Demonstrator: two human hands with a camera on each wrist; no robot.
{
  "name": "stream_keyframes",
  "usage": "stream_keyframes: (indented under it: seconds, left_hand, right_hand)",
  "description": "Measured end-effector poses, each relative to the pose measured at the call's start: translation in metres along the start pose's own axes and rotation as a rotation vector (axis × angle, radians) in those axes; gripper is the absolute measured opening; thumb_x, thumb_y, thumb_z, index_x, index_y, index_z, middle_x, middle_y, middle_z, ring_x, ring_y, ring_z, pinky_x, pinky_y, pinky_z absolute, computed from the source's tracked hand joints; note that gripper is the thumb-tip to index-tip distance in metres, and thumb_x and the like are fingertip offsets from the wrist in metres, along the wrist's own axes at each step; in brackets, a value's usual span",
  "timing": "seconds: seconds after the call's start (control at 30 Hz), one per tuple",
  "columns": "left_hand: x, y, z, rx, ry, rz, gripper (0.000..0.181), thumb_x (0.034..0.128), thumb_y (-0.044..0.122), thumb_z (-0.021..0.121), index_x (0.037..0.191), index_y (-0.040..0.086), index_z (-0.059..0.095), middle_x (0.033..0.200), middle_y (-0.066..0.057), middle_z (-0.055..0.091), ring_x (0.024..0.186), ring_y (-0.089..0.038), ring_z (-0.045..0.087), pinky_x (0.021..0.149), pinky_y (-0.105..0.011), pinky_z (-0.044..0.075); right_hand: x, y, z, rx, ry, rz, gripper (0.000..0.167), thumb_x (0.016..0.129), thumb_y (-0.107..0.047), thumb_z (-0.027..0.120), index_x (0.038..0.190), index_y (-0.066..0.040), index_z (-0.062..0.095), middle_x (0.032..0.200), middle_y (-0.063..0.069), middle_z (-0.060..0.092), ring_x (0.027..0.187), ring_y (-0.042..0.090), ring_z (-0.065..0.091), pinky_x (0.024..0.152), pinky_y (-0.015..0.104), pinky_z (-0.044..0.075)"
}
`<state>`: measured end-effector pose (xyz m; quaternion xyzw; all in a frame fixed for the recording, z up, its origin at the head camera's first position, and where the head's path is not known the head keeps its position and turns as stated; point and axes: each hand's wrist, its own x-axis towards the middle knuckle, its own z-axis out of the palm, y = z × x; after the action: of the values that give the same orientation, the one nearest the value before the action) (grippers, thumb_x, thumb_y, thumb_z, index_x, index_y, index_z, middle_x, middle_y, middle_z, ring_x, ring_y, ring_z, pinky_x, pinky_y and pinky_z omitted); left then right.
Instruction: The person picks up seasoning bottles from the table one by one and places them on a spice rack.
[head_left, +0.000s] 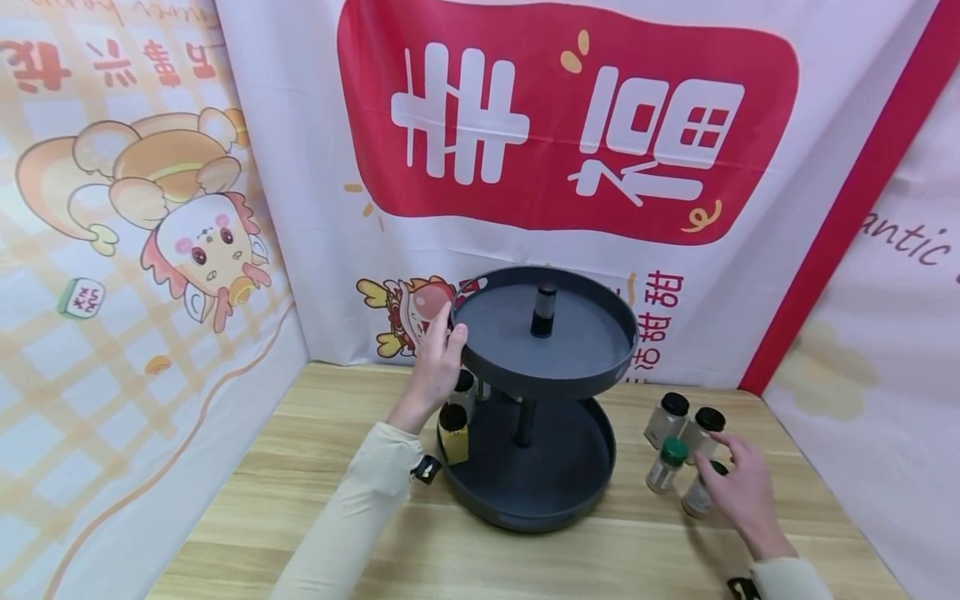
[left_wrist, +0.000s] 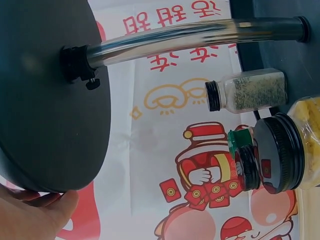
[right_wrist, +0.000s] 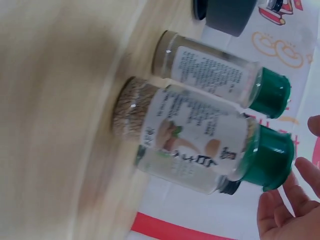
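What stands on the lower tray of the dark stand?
A yellow-filled jar, a jar of greenish flakes and others partly covered. The upper tray hides the far part.

Two-tier round tray (head_left: 570, 471) is flat dark grey, post (left_wrist: 175, 41) is shiny silver metal. Clear cylindrical spice shakers (right_wrist: 200, 137) get bright green caps (right_wrist: 272, 157) and whitish labels; the clear jar of yellow stuff (head_left: 456, 446) wears black. Pale wood-grain tabletop (head_left: 292, 467), orange-and-white checked cloth (head_left: 142, 450), red banner panel (head_left: 555, 167) with white characters.

head view forward, down; wrist views close, sideways; all seemingly share stand (head_left: 543, 385).
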<state>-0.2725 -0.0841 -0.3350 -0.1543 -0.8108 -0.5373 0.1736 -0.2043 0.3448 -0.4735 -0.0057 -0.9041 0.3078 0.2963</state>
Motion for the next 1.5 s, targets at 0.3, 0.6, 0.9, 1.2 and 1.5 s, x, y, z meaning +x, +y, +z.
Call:
stream_keyframes:
  seconds: [0.3,0.6,0.9,1.2,1.5]
  left_hand:
    - [0.0,-0.001,0.003,-0.014,-0.001,-0.003,0.06,0.1012,0.037,0.031,0.152,0.009,0.016,0.154,-0.012,0.02,0.14,-0.023,0.017,0.112,-0.042,0.018]
    - [0.001,-0.003,0.004,-0.025,0.011,0.011,0.059,0.1014,0.034,0.032,0.152,0.008,0.017,0.153,-0.013,0.021,0.14,-0.023,0.019,0.112,-0.042,0.018]
    - [0.001,-0.005,0.004,-0.018,0.02,0.015,0.063,0.1003,0.041,0.031,0.151,0.007,0.018,0.153,-0.014,0.022,0.139,-0.024,0.02,0.111,-0.043,0.019]
    - [0.0,-0.004,0.004,-0.043,0.013,-0.003,0.061,0.101,0.038,0.033,0.152,0.008,0.018,0.152,-0.014,0.023,0.137,-0.026,0.025,0.11,-0.043,0.023]
    - [-0.001,-0.003,0.004,-0.085,0.004,-0.016,0.059,0.1017,0.035,0.034,0.152,0.009,0.017,0.153,-0.013,0.021,0.136,-0.03,0.028,0.109,-0.045,0.025]
  right_hand:
    - [-0.006,0.015,0.003,0.034,-0.107,0.095,0.055,0.084,-0.013,0.069,0.127,0.014,0.048,0.122,0.035,0.047,0.108,0.048,0.045,0.086,0.06,0.038]
    - [-0.012,0.026,0.005,0.023,-0.221,0.203,0.059,0.09,-0.027,0.064,0.13,0.011,0.044,0.123,0.035,0.048,0.109,0.046,0.048,0.087,0.058,0.04]
    - [-0.02,0.033,0.004,0.024,-0.259,0.239,0.06,0.089,-0.031,0.066,0.13,0.006,0.045,0.116,0.039,0.051,0.1,0.047,0.055,0.077,0.048,0.049]
    - [-0.024,0.04,0.005,0.068,-0.294,0.264,0.049,0.089,-0.03,0.067,0.116,0.009,0.054,0.115,0.034,0.056,0.106,0.047,0.054,0.088,0.056,0.043]
    - [-0.021,0.042,0.002,0.1,-0.376,0.334,0.055,0.089,-0.038,0.065,0.119,0.008,0.054,0.12,0.032,0.055,0.111,0.045,0.052,0.091,0.055,0.042]
